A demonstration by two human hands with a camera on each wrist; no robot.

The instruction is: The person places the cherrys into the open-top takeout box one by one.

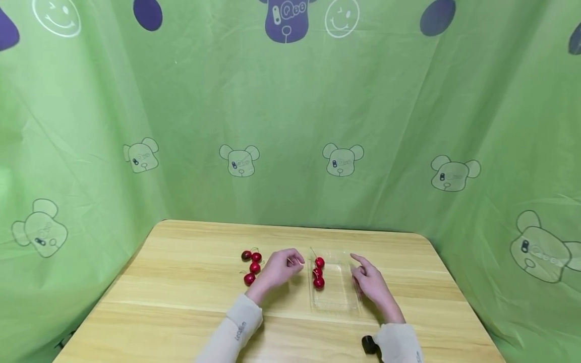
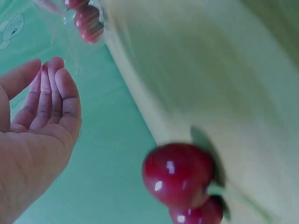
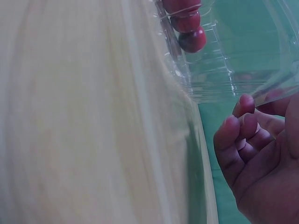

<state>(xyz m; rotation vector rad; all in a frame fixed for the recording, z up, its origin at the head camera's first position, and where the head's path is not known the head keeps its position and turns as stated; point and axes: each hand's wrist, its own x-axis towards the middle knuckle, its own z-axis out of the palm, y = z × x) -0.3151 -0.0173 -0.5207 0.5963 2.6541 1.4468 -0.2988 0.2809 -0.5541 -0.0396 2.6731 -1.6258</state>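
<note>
A clear plastic container [image 1: 336, 306] stands on the table, with a row of red cherries [image 1: 319, 283] along its left inner side. My left hand [image 1: 281, 266] hovers just left of the container with loosely bent fingers. In the left wrist view, a gap shows between its thumb and fingers [image 2: 68, 84], with nothing held. At the container's right side, my right hand [image 1: 372, 283] pinches the rim; in the right wrist view its fingertips [image 3: 244, 105] meet the plastic edge while the other fingers curl. Several loose cherries [image 1: 254, 267] with stems lie left of my left hand.
The wooden table [image 1: 181, 287] has rounded far corners, and a green curtain [image 1: 290, 201] with bear prints surrounds its back and sides. A small black object [image 1: 369, 345] sits at the right sleeve cuff.
</note>
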